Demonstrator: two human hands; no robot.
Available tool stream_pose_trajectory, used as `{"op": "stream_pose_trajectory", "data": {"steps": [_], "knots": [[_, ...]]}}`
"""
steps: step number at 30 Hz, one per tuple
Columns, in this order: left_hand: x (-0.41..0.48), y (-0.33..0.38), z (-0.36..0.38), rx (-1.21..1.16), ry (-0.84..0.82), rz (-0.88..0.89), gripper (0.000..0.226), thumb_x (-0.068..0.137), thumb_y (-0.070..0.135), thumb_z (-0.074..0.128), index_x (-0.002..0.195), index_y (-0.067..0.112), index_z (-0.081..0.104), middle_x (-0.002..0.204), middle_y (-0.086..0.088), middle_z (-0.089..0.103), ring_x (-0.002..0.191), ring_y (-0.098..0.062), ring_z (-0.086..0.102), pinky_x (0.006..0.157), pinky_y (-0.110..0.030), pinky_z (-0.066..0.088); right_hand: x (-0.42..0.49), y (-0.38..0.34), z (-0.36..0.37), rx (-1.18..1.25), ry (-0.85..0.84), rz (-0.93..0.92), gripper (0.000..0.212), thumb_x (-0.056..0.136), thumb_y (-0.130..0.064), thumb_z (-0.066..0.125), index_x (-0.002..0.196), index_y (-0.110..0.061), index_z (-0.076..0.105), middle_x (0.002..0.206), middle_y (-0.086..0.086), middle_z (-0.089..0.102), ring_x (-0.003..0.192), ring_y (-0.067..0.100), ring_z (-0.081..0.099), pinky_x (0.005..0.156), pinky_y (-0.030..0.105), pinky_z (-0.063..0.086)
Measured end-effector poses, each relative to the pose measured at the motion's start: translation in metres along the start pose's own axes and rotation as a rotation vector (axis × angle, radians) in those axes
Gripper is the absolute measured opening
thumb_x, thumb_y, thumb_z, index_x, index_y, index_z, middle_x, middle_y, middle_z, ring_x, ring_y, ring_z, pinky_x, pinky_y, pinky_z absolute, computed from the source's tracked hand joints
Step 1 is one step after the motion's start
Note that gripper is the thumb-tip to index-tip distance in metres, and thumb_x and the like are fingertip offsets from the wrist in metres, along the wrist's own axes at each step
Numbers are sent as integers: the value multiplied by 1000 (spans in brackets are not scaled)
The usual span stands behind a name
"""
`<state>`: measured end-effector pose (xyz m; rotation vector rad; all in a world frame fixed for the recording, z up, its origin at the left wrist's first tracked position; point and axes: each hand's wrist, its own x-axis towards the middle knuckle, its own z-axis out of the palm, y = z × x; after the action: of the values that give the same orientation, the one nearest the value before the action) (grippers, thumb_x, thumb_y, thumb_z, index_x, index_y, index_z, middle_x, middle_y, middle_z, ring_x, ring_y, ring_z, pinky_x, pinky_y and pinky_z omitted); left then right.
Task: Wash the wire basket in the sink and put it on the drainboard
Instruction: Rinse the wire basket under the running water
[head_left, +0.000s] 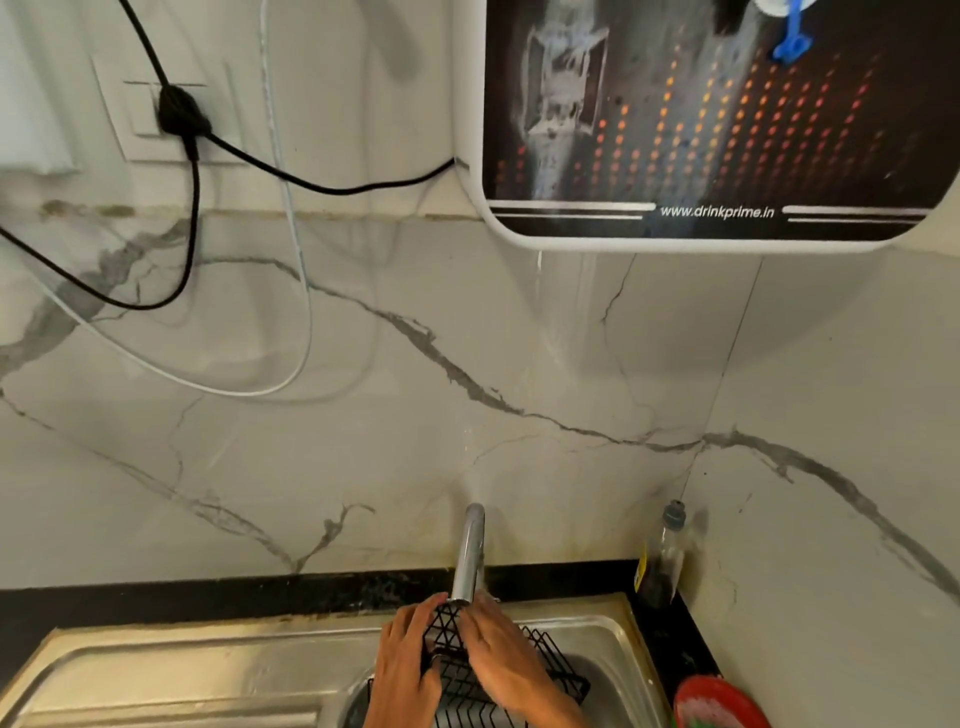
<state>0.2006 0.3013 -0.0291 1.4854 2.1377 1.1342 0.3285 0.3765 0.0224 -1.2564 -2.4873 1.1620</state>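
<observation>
Black wire basket (548, 662) sits in the sink (602, 631) below the tap (470, 556). Left hand (405, 660) fingers grip its mesh; right hand (501, 657) presses flat on it. Washing seems underway; moving it to the drainboard (182, 670) remains.

Black counter (208, 597) — sink (613, 629), bottle (662, 561), red plate (719, 701)

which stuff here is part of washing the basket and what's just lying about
In the job: wire basket, left hand, right hand, faucet, sink, drainboard.
Just lying about: bottle, red plate, water purifier, black cable.
</observation>
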Motion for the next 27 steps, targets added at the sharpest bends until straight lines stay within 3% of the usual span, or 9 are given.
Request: {"op": "stream_pose_trajectory", "data": {"steps": [3, 5, 7, 9, 13, 16, 22, 25, 27], "knots": [[1, -2, 2, -24, 44, 25, 95, 64, 10, 53, 127, 78, 32, 116, 29, 47, 107, 3, 49, 95, -18, 38, -1, -5, 0, 8, 25, -49, 43, 108, -42, 24, 144, -30, 42, 155, -3, 36, 138, 11, 37, 116, 31, 28], [1, 5, 2, -37, 20, 8, 81, 67, 6, 52, 122, 65, 44, 114, 26, 46, 106, -2, 50, 101, -28, 45, -1, -3, -1, 33, 26, -47, 43, 107, -42, 24, 145, -31, 43, 156, -7, 36, 138, 9, 37, 115, 29, 28], [0, 13, 1, -30, -4, -3, 74, 70, 6, 48, 126, 53, 38, 116, 19, 46, 109, -8, 49, 106, -38, 45, 1, -2, -1, 11, 21, -36, 45, 108, -40, 22, 147, -28, 40, 159, -6, 32, 144, 11, 31, 121, 34, 23], [-3, 12, 3, -26, -20, -3, 71, 73, 5, 45, 132, 46, 40, 120, 14, 48, 114, -9, 48, 108, -36, 42, 0, -2, 2, -12, 42, -50, 43, 108, -38, 23, 144, -27, 43, 154, -4, 39, 141, 10, 36, 121, 36, 26], [-9, 9, 4, -42, -3, -45, 69, 78, 7, 42, 137, 41, 43, 131, 9, 48, 121, -8, 43, 107, -28, 36, -6, -1, 0, 91, 37, -58, 43, 108, -42, 25, 143, -29, 44, 148, -9, 42, 126, 1, 43, 105, 23, 34], [-10, 10, 6, -28, 22, -35, 68, 76, 10, 40, 139, 32, 52, 127, 7, 52, 117, -11, 45, 106, -33, 41, -3, -4, 3, 97, 41, -52, 43, 108, -42, 23, 139, -27, 47, 144, -3, 47, 125, 9, 49, 107, 31, 40], [-9, 9, 3, -32, 13, -28, 66, 75, 13, 41, 138, 31, 53, 129, 4, 55, 120, -14, 45, 106, -35, 39, -3, 3, 0, 48, 35, -52, 46, 108, -42, 20, 146, -30, 42, 158, -5, 34, 145, 13, 30, 117, 33, 22], [-8, 7, 2, -19, 10, -29, 65, 76, 14, 40, 138, 30, 53, 130, 3, 56, 120, -15, 46, 105, -35, 40, -7, -2, 7, 53, 35, -94, 46, 109, -38, 21, 149, -25, 38, 157, -2, 34, 146, 12, 27, 114, 23, 15], [-8, 3, 3, -18, -4, -26, 63, 77, 16, 41, 138, 30, 52, 131, 3, 57, 121, -16, 46, 105, -36, 40, -9, 2, 9, 82, 33, -90, 49, 108, -43, 20, 153, -29, 32, 161, -7, 27, 149, 9, 20, 120, 28, 12]]}}
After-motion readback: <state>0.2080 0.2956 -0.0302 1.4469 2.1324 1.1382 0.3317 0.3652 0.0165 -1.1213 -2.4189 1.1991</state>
